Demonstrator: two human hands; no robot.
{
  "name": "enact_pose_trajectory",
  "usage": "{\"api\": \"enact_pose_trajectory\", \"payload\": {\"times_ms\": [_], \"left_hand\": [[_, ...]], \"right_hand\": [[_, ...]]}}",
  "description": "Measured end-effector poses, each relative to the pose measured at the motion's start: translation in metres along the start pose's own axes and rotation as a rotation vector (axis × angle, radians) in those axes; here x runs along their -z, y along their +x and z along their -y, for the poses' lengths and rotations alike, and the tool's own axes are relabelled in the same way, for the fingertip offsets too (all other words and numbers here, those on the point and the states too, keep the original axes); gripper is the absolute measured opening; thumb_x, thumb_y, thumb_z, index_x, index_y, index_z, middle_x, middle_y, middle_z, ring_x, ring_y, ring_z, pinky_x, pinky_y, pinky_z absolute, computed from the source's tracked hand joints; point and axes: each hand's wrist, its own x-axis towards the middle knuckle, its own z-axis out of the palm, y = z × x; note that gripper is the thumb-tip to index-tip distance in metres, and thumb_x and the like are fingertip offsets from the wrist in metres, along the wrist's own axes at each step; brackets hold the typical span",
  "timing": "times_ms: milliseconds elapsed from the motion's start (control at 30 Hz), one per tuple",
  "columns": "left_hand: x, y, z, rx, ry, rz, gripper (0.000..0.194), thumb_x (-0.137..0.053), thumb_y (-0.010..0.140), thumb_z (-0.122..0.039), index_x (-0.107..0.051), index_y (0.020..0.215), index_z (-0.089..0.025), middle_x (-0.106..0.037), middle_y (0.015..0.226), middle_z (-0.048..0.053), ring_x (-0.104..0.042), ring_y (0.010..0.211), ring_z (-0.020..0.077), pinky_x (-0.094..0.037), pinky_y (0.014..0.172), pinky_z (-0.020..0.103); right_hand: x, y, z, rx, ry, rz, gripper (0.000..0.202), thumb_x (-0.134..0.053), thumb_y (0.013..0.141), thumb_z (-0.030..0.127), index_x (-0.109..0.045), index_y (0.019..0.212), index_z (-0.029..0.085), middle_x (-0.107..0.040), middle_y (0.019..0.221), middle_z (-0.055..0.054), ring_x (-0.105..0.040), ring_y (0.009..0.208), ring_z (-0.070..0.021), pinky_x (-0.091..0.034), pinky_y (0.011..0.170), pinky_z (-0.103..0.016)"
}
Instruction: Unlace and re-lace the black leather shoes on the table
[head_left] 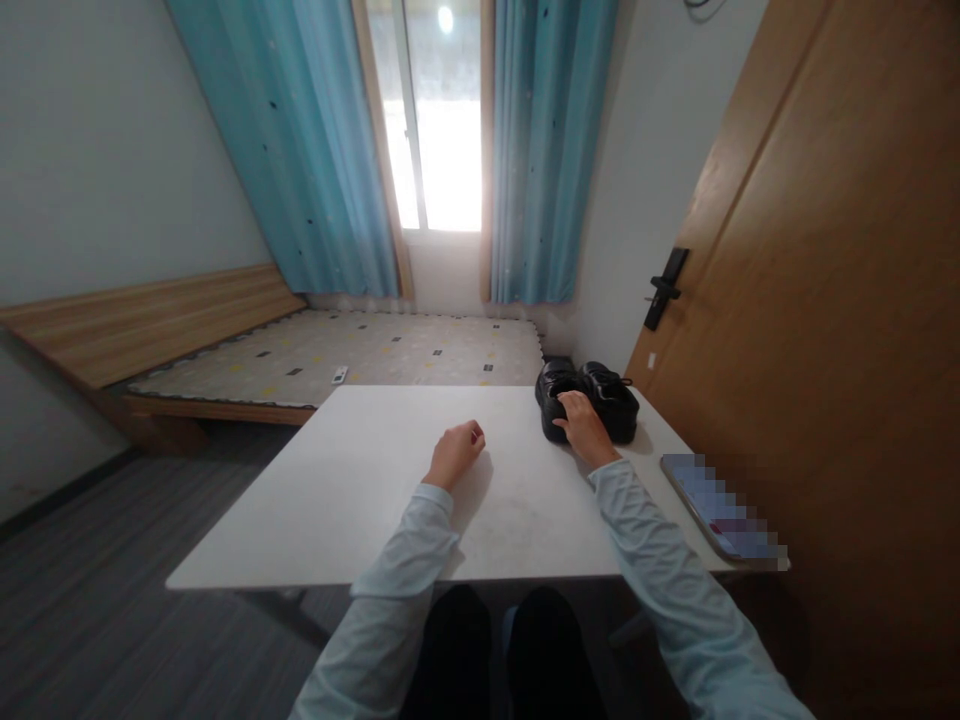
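Observation:
A pair of black lace-up shoes stands side by side at the far right of the white table (322,500). My right hand (587,428) is on the left black shoe (550,400), its fingers hooked over the near end and the thumb on the side. The other black shoe (619,405) sits just right of that hand. Near the middle of the tabletop rests my left hand (454,453), fingers curled in, with nothing visible in them. It lies apart from the shoes.
A tablet-like device (720,510) with a blurred screen lies along the table's right edge. Beyond the table is a bed (405,345) with a small white remote (340,375) on it. A wooden door (825,300) stands close on the right.

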Motion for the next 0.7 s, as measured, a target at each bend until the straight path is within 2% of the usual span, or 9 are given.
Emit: {"api": "enact_pose_trajectory", "payload": {"times_ms": [233,500,700], "left_hand": [[0.005,0.000,-0.002,-0.039,-0.022,-0.071,0.018,-0.048,0.086,-0.024,-0.065,0.089,-0.020,-0.070,0.082,0.004,-0.064,0.076,0.0152,-0.044,0.071,0.024],[0.007,0.002,-0.003,-0.018,-0.050,-0.108,0.018,-0.048,0.087,-0.027,-0.064,0.090,-0.020,-0.071,0.083,0.004,-0.064,0.077,0.0160,-0.044,0.072,0.024],[0.008,0.004,-0.002,-0.048,-0.186,-0.210,0.016,-0.050,0.087,-0.028,-0.063,0.086,-0.019,-0.069,0.082,0.004,-0.063,0.077,0.0148,-0.046,0.075,0.024]], "right_hand": [[0.007,0.002,0.022,0.085,0.031,0.079,0.036,-0.061,0.078,0.014,-0.053,0.113,0.015,-0.059,0.114,-0.015,-0.052,0.109,-0.0306,-0.042,0.095,-0.048],[0.017,0.002,0.050,0.172,0.131,0.192,0.042,-0.063,0.078,0.012,-0.049,0.118,0.015,-0.059,0.117,-0.014,-0.052,0.107,-0.0285,-0.044,0.090,-0.046],[0.023,-0.001,0.070,0.222,0.186,0.252,0.042,-0.064,0.077,0.009,-0.050,0.116,0.015,-0.059,0.116,-0.013,-0.052,0.104,-0.0268,-0.045,0.087,-0.045]]}}
